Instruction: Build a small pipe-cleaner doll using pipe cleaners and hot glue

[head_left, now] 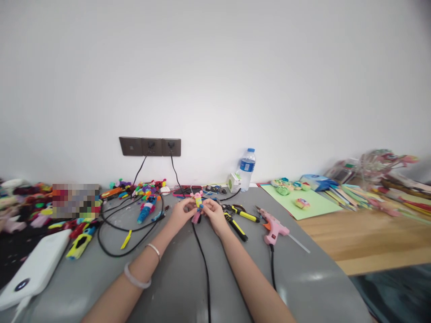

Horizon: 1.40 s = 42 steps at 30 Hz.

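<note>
Between my two hands, over the middle of the grey table, is a small pipe-cleaner figure (198,201) in pink, yellow and blue. My left hand (182,211) pinches it from the left side with thumb and forefinger. On the other side, the fingertips of my right hand (214,213) also close on it. The figure stands roughly upright, its pink lower part hanging below the fingers. Just right of my right hand lie pliers (239,226) with yellow and black handles. Farther right rests a pink glue gun (274,228) with a clear glue stick in its back.
A black cable (203,260) runs under my hands, and another loops at left. Colourful pipe-cleaner pieces (147,208) and a white power bank (37,267) lie left. A water bottle (247,168) stands by the wall. Green paper (319,204) lies right, beside a wooden surface (350,242).
</note>
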Available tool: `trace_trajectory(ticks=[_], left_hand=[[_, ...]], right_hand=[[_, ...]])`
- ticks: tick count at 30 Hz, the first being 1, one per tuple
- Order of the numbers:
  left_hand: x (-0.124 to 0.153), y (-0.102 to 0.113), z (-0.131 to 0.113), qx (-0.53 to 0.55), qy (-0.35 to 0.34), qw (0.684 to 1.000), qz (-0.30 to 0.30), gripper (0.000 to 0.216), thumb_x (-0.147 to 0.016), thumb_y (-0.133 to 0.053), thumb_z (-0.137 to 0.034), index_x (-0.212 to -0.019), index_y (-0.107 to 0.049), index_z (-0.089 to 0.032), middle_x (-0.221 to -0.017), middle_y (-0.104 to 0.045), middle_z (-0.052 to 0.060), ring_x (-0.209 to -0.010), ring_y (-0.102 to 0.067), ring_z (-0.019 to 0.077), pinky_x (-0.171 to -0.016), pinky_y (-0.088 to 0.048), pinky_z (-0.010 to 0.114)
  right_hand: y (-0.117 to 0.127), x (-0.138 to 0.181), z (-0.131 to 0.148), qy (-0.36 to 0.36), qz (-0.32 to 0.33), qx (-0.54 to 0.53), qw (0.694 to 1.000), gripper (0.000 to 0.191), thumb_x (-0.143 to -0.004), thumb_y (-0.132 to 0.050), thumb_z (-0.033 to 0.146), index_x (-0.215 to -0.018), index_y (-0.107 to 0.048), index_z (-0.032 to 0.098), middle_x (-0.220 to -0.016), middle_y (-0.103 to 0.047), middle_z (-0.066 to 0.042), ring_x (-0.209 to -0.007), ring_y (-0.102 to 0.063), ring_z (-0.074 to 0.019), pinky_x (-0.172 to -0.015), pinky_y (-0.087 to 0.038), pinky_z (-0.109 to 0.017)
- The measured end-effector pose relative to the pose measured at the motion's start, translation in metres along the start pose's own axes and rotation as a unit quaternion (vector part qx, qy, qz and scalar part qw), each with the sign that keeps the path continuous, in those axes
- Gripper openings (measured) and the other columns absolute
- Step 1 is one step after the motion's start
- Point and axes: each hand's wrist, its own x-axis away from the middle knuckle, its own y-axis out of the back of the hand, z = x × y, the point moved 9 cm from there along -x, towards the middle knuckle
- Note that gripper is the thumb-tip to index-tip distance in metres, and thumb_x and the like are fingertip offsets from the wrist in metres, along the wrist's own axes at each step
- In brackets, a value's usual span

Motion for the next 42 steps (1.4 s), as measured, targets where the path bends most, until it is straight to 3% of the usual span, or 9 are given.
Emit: trace_trajectory(ticks=[8, 11, 16, 19, 23, 27, 31, 36, 42], left_hand=[[-0.007, 0.002, 0.006, 0.082, 0.024, 0.995, 0.055, 0.034, -0.069, -0.073, -0.031, -0.099, -0.072, -0.014, -0.099, -0.076, 0.011, -0.087, -0.07, 0.0241, -0.082, -0.055, 0.036], [-0.005, 0.004, 0.013, 0.119, 0.051, 0.99, 0.061, 0.039, -0.068, -0.074, -0.034, -0.102, -0.072, -0.015, -0.105, -0.075, 0.011, -0.094, -0.07, 0.0257, -0.085, -0.054, 0.038], [-0.006, 0.018, 0.026, 0.138, 0.075, 0.987, 0.019, 0.038, -0.065, -0.076, -0.041, -0.092, -0.071, -0.014, -0.099, -0.075, 0.013, -0.093, -0.07, 0.0278, -0.08, -0.055, 0.038], [-0.006, 0.036, 0.034, 0.15, 0.09, 0.984, -0.017, 0.041, -0.065, -0.076, -0.043, -0.096, -0.071, -0.015, -0.099, -0.075, 0.012, -0.093, -0.07, 0.0274, -0.075, -0.056, 0.036], [-0.005, 0.075, 0.051, 0.158, 0.13, 0.97, -0.131, 0.053, -0.057, -0.08, -0.047, -0.096, -0.07, -0.013, -0.098, -0.075, 0.013, -0.089, -0.07, 0.0268, -0.07, -0.056, 0.034], [-0.006, 0.094, 0.058, 0.177, 0.141, 0.956, -0.187, 0.06, -0.053, -0.082, -0.049, -0.099, -0.069, -0.012, -0.1, -0.074, 0.013, -0.087, -0.07, 0.0263, -0.068, -0.057, 0.034], [-0.005, 0.091, 0.057, 0.18, 0.144, 0.956, -0.183, 0.059, -0.054, -0.082, -0.048, -0.099, -0.067, -0.013, -0.097, -0.074, 0.012, -0.08, -0.071, 0.0232, -0.065, -0.056, 0.03], [0.0, 0.081, 0.05, 0.163, 0.135, 0.963, -0.165, 0.051, -0.059, -0.079, -0.047, -0.096, -0.065, -0.014, -0.093, -0.074, 0.011, -0.079, -0.071, 0.0225, -0.06, -0.054, 0.027], [0.001, 0.069, 0.047, 0.146, 0.121, 0.972, -0.141, 0.048, -0.059, -0.078, -0.047, -0.092, -0.066, -0.014, -0.092, -0.074, 0.012, -0.079, -0.071, 0.0249, -0.063, -0.056, 0.031]], right_hand=[[-0.007, -0.004, 0.0, 0.019, 0.019, 0.004, 1.0, 0.031, -0.069, -0.077, 0.045, -0.075, -0.057, 0.021, -0.062, -0.06, 0.003, -0.054, -0.054, -0.0133, -0.056, -0.042, -0.026], [-0.009, -0.008, -0.003, 0.021, 0.015, 0.016, 1.0, 0.028, -0.069, -0.076, 0.041, -0.076, -0.058, 0.021, -0.064, -0.06, 0.002, -0.055, -0.054, -0.0131, -0.056, -0.042, -0.025], [-0.021, -0.014, -0.001, 0.03, 0.039, 0.069, 0.996, 0.021, -0.071, -0.072, 0.036, -0.077, -0.059, 0.02, -0.068, -0.063, 0.001, -0.057, -0.056, -0.0137, -0.056, -0.043, -0.025], [-0.024, -0.022, 0.006, 0.046, 0.045, 0.118, 0.991, 0.016, -0.076, -0.065, 0.035, -0.083, -0.061, 0.02, -0.073, -0.067, -0.001, -0.055, -0.055, -0.0139, -0.053, -0.043, -0.025], [-0.001, -0.036, 0.018, 0.099, -0.066, 0.149, 0.982, 0.016, -0.084, -0.053, 0.036, -0.084, -0.059, 0.021, -0.068, -0.062, 0.0, -0.057, -0.054, -0.0159, -0.055, -0.042, -0.027], [0.015, -0.037, 0.017, 0.136, -0.141, 0.197, 0.961, 0.015, -0.086, -0.05, 0.034, -0.08, -0.058, 0.022, -0.06, -0.05, 0.003, -0.057, -0.049, -0.0164, -0.057, -0.039, -0.027], [0.011, -0.034, 0.013, 0.151, -0.116, 0.25, 0.949, 0.014, -0.086, -0.053, 0.03, -0.084, -0.064, 0.022, -0.071, -0.061, -0.001, -0.068, -0.055, -0.0196, -0.066, -0.042, -0.029], [-0.005, -0.035, 0.01, 0.178, -0.037, 0.336, 0.924, 0.035, -0.094, -0.044, 0.032, -0.074, -0.071, 0.022, -0.095, -0.072, -0.007, -0.095, -0.059, -0.0239, -0.09, -0.038, -0.038], [-0.009, -0.036, 0.007, 0.175, -0.019, 0.368, 0.913, 0.036, -0.095, -0.041, 0.033, -0.086, -0.074, 0.022, -0.097, -0.073, -0.009, -0.097, -0.058, -0.0255, -0.093, -0.038, -0.043]])
